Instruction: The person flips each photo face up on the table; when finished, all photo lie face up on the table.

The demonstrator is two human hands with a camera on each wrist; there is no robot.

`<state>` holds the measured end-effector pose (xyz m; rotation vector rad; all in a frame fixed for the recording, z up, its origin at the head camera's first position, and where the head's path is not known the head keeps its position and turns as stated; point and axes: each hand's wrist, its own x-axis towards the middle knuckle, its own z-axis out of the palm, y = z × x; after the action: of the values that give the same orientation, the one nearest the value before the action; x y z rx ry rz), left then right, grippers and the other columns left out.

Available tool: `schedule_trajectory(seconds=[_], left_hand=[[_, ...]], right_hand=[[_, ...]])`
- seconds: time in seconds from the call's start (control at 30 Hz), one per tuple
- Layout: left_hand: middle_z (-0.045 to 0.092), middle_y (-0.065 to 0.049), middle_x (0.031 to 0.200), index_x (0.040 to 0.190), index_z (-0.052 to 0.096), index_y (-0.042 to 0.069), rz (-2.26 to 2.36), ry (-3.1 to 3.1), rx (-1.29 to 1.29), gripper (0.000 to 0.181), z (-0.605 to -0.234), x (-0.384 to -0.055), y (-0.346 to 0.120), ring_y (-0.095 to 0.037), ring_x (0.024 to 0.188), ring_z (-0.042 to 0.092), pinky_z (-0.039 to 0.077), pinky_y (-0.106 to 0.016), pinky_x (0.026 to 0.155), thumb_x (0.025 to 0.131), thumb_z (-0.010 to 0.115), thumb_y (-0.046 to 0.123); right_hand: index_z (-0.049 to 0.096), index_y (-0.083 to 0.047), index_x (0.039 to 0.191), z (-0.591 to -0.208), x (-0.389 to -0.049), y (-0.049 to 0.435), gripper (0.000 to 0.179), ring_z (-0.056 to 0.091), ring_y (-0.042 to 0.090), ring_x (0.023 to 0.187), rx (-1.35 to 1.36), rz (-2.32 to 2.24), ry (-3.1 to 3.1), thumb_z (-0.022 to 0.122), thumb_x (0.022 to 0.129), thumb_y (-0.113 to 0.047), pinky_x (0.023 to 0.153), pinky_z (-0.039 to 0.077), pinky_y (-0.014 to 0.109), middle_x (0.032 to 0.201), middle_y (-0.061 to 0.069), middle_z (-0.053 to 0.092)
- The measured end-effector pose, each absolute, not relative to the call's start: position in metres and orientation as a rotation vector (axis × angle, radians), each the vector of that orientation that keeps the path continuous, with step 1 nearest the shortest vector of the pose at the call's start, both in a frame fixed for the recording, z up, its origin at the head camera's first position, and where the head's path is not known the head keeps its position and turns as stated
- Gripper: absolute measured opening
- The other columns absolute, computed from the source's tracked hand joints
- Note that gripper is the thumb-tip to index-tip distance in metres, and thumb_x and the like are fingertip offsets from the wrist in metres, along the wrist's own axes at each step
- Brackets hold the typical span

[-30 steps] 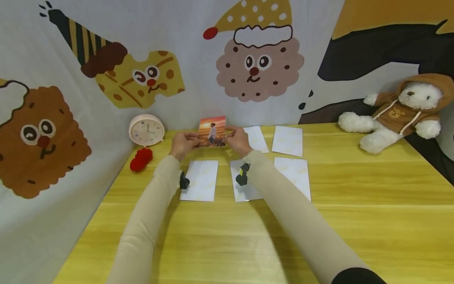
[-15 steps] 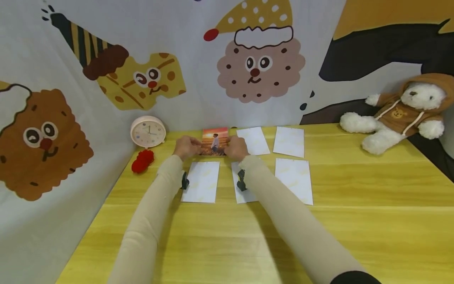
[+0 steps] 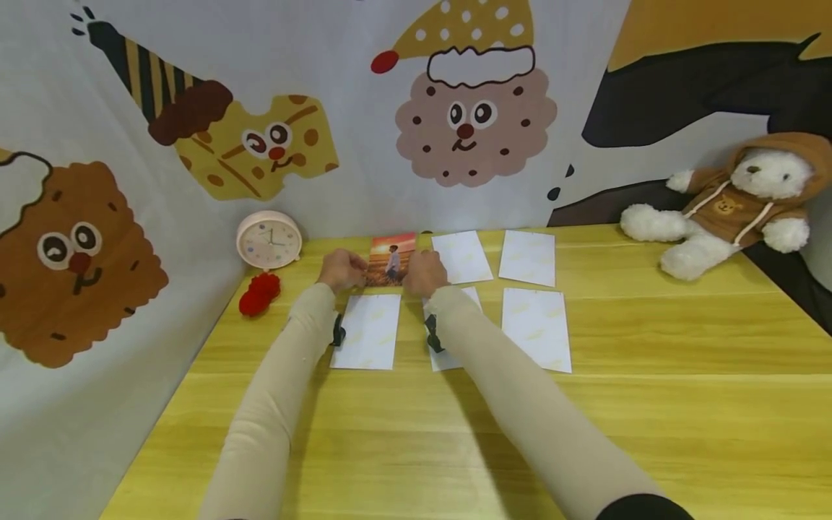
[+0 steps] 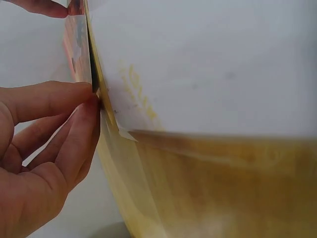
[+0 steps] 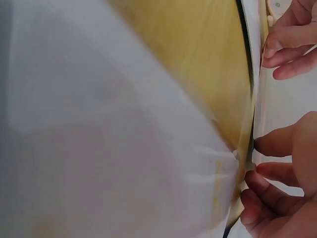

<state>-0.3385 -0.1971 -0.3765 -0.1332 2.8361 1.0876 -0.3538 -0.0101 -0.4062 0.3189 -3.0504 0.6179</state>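
A photo print (image 3: 387, 260) of a figure in a field under an orange-red sky lies low at the back of the wooden table. My left hand (image 3: 342, 270) pinches its near left corner; in the left wrist view the thumb and forefinger (image 4: 81, 91) meet at the print's edge. At the opposite side, my right hand (image 3: 425, 273) holds the near right corner and covers part of it. The right wrist view has the right fingertips (image 5: 265, 186) close together along the print's thin edge. One white card (image 3: 367, 332) lies just in front of the print.
More white cards lie to the right, among them an upper one (image 3: 528, 258) and a lower one (image 3: 536, 328). A pink clock (image 3: 269, 240) and a red fuzzy object (image 3: 260, 294) stand at left. A teddy bear (image 3: 734, 206) sits back right. A printed cloth (image 3: 364, 144) hangs behind.
The photo print has come down from a raised, tilted pose to lie low at the table's back. Both hands lowered with it; the right hand has slid toward the print's near right corner.
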Motion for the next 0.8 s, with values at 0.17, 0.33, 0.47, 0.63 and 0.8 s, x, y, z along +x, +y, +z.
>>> schedule_trajectory(seconds=[0.17,0.33,0.47,0.63,0.8], left_hand=[[0.073,-0.019,0.112,0.115,0.073,0.001,1.008,2.888,-0.104,0.040,-0.3773,-0.3396,-0.1969,-0.024,0.093,0.064,0.051,-0.026,0.069,0.077,0.068,-0.010],[0.074,-0.019,0.112,0.114,0.074,0.001,0.969,2.917,-0.099,0.041,-0.3789,-0.3398,-0.1952,-0.026,0.097,0.066,0.053,-0.028,0.075,0.075,0.069,-0.010],[0.073,-0.019,0.113,0.115,0.073,0.000,0.949,2.917,-0.109,0.039,-0.3791,-0.3401,-0.1934,-0.028,0.099,0.065,0.055,-0.032,0.079,0.078,0.068,-0.010],[0.072,-0.019,0.112,0.114,0.073,0.000,0.901,2.942,-0.095,0.033,-0.3797,-0.3418,-0.1907,-0.028,0.097,0.064,0.056,-0.032,0.077,0.083,0.066,-0.008],[0.070,-0.019,0.114,0.116,0.072,0.000,0.891,2.928,-0.104,0.030,-0.3796,-0.3424,-0.1898,-0.029,0.100,0.064,0.056,-0.035,0.082,0.088,0.063,-0.006]], right_hand=[[0.071,0.002,0.105,-0.4048,-0.3499,-0.0133,0.022,0.056,0.039,0.118,0.335,0.599,-3.072,0.062,0.092,-0.013,0.091,0.057,0.048,0.121,0.024,0.063],[0.070,0.002,0.111,-0.4044,-0.3468,-0.0151,0.025,0.052,0.036,0.121,0.330,0.554,-3.099,0.059,0.092,-0.009,0.092,0.056,0.047,0.126,0.022,0.059],[0.069,0.002,0.113,-0.4051,-0.3463,-0.0155,0.026,0.051,0.036,0.122,0.334,0.533,-3.105,0.058,0.092,-0.009,0.094,0.056,0.046,0.127,0.022,0.058],[0.070,0.002,0.113,-0.4053,-0.3468,-0.0148,0.027,0.052,0.036,0.121,0.337,0.514,-3.090,0.059,0.092,-0.009,0.093,0.057,0.045,0.127,0.022,0.059],[0.070,0.002,0.114,-0.4055,-0.3475,-0.0149,0.027,0.052,0.036,0.122,0.343,0.502,-3.096,0.061,0.093,-0.012,0.093,0.057,0.045,0.128,0.022,0.059]])
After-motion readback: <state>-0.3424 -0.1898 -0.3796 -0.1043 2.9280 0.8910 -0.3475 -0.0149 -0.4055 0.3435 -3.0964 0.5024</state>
